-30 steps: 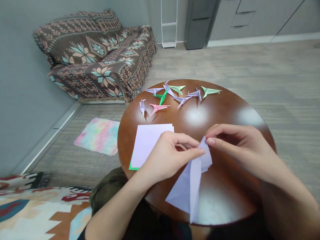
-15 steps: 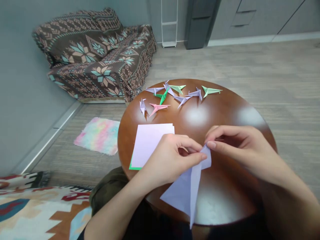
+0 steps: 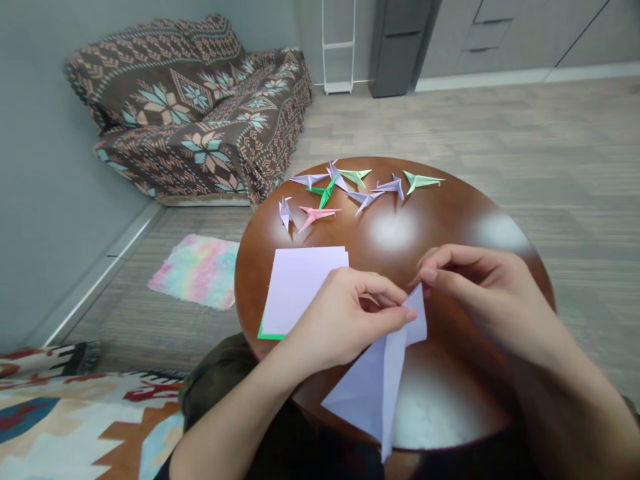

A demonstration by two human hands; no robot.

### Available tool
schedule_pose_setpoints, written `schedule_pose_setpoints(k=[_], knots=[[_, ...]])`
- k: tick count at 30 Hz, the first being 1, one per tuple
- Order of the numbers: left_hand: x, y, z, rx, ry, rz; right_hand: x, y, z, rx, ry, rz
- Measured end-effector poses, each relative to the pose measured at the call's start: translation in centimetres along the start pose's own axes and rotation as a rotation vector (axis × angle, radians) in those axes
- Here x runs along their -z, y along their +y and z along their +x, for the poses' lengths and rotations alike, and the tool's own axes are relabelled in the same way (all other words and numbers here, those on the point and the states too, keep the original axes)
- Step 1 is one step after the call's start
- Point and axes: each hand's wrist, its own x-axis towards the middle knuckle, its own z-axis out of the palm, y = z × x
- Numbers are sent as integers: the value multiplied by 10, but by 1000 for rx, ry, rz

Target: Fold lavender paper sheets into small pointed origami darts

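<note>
A partly folded sheet of lavender origami paper [image 3: 367,390] is held over the near side of the round table, its long pointed end hanging at the table's front edge. My left hand [image 3: 357,310] pinches it near the top between thumb and fingers. At the paper's upper corner, my right hand [image 3: 470,293] has its thumb and fingertips closed together on the tip; the exact contact is partly hidden by the fingers. Left of my hands lies a stack of square paper [image 3: 305,283], lavender on top with a green edge showing below.
Several folded paper cranes stand at the table's far side, among them a pink one [image 3: 316,217], a green one [image 3: 326,193] and a pale green one [image 3: 420,181]. The brown round table [image 3: 450,220] is glossy. A covered sofa [image 3: 210,127] and a pastel mat [image 3: 197,270] are beyond.
My right fingertips have shifted slightly right and up at the corner, and more of the paper's upper flap shows. My left hand keeps its pinch, moved only slightly.
</note>
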Motion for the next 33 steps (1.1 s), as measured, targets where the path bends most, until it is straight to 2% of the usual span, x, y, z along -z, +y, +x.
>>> schedule_pose_setpoints(k=[2, 3, 6, 9, 22, 25, 29, 33], knots=[[0, -2, 3, -5, 39, -58, -1, -1, 0, 4, 9, 3], [1, -3, 5, -15, 81, -89, -1, -2, 0, -11, -27, 10], [1, -6, 11, -50, 205, -198, -4, -3, 0, -104, -235, 41], [1, -8, 15, -42, 221, -279, -6, -3, 0, -150, -351, 18], [1, -10, 18, -50, 274, -301, -4, 6, 6, -230, -422, 25], [3, -12, 19, -42, 237, -303, -3, 7, 8, -243, -425, 36], [8, -12, 20, 42, 113, -244, 0, 9, 10, -247, -430, 47], [13, -11, 20, 64, 80, -167, 1, 11, 13, -260, -442, 40]])
